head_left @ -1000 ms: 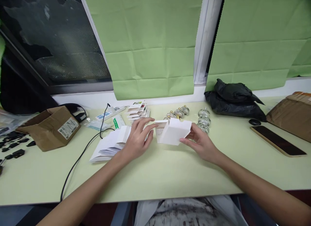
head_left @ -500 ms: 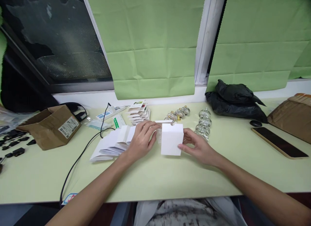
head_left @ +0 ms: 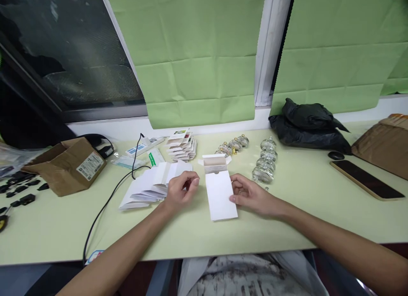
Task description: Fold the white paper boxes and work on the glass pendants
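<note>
A small white cardboard box is in front of me, its top flap raised and its side tabs spread at the far end. My right hand grips its right edge between thumb and fingers. To the left of the box is my left hand, fingers curled in and thumb beside them, with nothing seen in it. Flat folded white boxes lie fanned out just beyond that hand. Several clear glass bottles stand in a row behind my right hand. More glass bottles with gold parts form another row farther back.
A stack of small printed cards or boxes sits near the wall. An opened brown carton and a black cable are at left. At right are black plastic bags, a phone and a second brown carton.
The white box has tilted back and come nearer to me, so its raised flap and long face now show. My left hand has drawn away from it and curled its fingers.
</note>
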